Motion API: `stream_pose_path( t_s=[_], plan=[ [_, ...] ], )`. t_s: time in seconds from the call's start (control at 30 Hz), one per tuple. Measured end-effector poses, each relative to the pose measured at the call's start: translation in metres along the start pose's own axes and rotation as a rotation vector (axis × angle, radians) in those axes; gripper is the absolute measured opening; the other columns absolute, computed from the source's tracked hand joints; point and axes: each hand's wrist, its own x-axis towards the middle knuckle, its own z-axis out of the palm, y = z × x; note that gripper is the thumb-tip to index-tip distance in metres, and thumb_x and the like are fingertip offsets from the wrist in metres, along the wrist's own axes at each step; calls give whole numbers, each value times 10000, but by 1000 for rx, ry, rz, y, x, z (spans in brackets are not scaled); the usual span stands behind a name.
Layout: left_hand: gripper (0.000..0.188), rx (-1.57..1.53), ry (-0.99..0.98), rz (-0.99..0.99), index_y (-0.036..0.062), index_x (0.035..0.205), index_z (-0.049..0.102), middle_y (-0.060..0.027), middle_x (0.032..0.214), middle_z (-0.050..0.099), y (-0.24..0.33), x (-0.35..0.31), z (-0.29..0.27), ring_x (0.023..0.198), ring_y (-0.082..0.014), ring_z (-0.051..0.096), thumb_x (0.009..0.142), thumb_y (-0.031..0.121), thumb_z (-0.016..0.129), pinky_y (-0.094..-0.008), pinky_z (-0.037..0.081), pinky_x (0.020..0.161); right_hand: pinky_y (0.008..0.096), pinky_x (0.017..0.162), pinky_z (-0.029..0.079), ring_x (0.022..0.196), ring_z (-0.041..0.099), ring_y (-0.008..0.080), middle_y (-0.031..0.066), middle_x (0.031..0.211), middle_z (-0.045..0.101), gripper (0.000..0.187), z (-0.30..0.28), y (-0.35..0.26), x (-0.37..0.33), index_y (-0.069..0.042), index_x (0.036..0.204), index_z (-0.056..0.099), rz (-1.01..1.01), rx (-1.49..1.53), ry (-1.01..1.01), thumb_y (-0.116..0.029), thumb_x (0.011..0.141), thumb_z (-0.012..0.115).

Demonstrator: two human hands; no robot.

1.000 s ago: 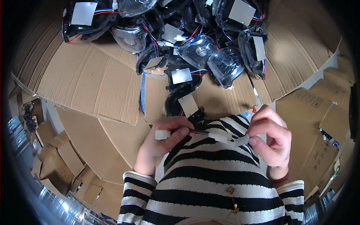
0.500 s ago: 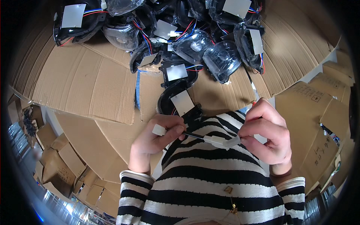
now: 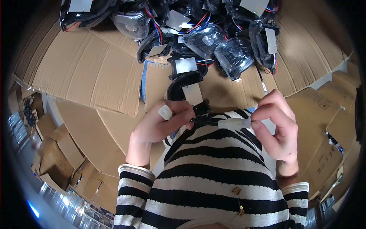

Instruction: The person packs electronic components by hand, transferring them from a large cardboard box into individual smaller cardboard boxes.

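In front of my striped shirt, my left hand (image 3: 169, 120) is closed, pinching a black cable (image 3: 206, 122) between thumb and fingers. A small white square piece (image 3: 165, 112) shows against the back of that hand. On the cable's right end is a white plastic connector (image 3: 228, 123). My right hand (image 3: 278, 128) pinches a translucent whitish piece (image 3: 246, 123) at the connector's right end, in line with it. Whether the two pieces are joined I cannot tell. Just beyond my left hand lies a black lamp housing (image 3: 179, 87) with a silvery plate (image 3: 193, 94).
Clear-lensed lamp units (image 3: 234, 57) with red, blue and white wires are heaped at the far side on a cardboard sheet (image 3: 87, 72). Cardboard boxes stand at the right (image 3: 320, 126) and lower left (image 3: 57, 160).
Both hands have risen slightly. The translucent piece sat at an angle to the white connector and now lines up with it. The whole scene has shifted a little in view.
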Motion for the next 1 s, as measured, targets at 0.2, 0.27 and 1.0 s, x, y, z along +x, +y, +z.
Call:
stream_pose_path(
  t_s=[0.2, 0.27, 1.0],
  plan=[
    [130, -119, 97, 27, -29, 792, 530, -36, 688, 543, 3, -15, -10, 649, -101, 523, 830, 65, 448, -212, 419, 612, 242, 583, 374, 643, 465, 161, 78, 735, 463, 112, 0, -8, -6, 8, 718, 536, 141, 158, 76, 68, 628, 564],
    [138, -161, 322, 108, -42, 820, 543, -72, 701, 551, 5, -37, -16, 667, -126, 543, 819, 51, 441, -237, 441, 580, 234, 585, 372, 644, 465, 150, 76, 732, 463, 97, -3, -1, -11, 13, 716, 533, 121, 135, 102, 59, 635, 563],
    [172, 194, 1132, -251, -15, 863, 553, -67, 777, 582, -219, -128, -247, 672, -136, 550, 812, 136, 487, -262, 459, 594, 321, 545, 412, 622, 511, 250, 105, 673, 519, 63, 22, 13, -34, -1, 734, 533, 123, 327, -407, -14, 676, 553]
  ],
)
